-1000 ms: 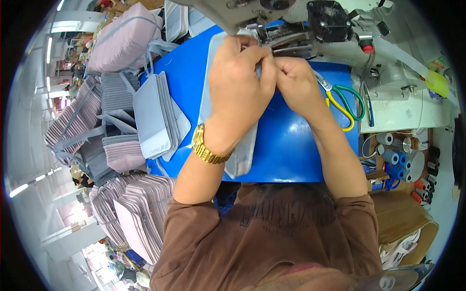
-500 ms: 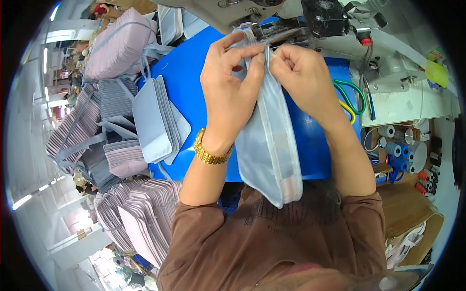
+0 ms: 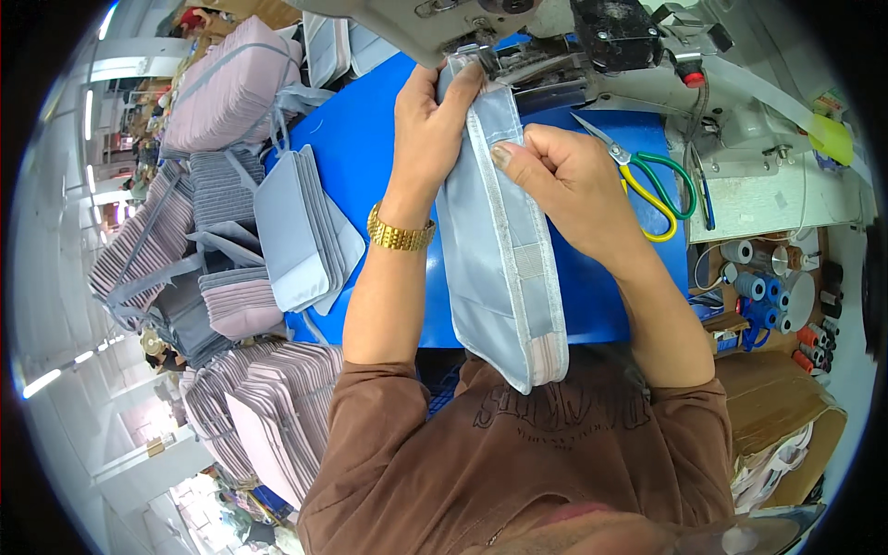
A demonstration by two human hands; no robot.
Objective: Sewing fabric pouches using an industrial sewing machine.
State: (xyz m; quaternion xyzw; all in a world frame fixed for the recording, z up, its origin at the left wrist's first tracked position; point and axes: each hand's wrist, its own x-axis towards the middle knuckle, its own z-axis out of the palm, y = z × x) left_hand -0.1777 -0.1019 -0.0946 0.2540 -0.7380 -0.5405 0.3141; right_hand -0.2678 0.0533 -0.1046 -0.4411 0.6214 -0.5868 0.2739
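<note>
A grey-blue fabric pouch (image 3: 483, 268) with pale seam edging hangs lengthwise from the sewing machine (image 3: 527, 69) toward my body. Its far end lies by the machine's needle area. My left hand (image 3: 437, 111) grips the pouch's far left edge, thumb on top, right beside the machine foot; a gold watch (image 3: 400, 229) is on that wrist. Lower down, my right hand (image 3: 560, 176) is closed on the pouch's right edge, thumb over the seam. Scissors (image 3: 652, 185) with green and yellow handles rest right of my right hand on the blue table (image 3: 597, 287).
Grey panels (image 3: 301, 231) lie on the table's left. Strapped stacks of pink and grey pieces (image 3: 231, 83) crowd beyond it, with more pink stacks (image 3: 282, 407) nearer. Thread spools (image 3: 763, 287) stand at the right above a cardboard box (image 3: 777, 398).
My right hand has moved nearer to me along the pouch, away from the machine. My left hand has shifted slightly left, its thumb now over the edge. The scissors show more fully.
</note>
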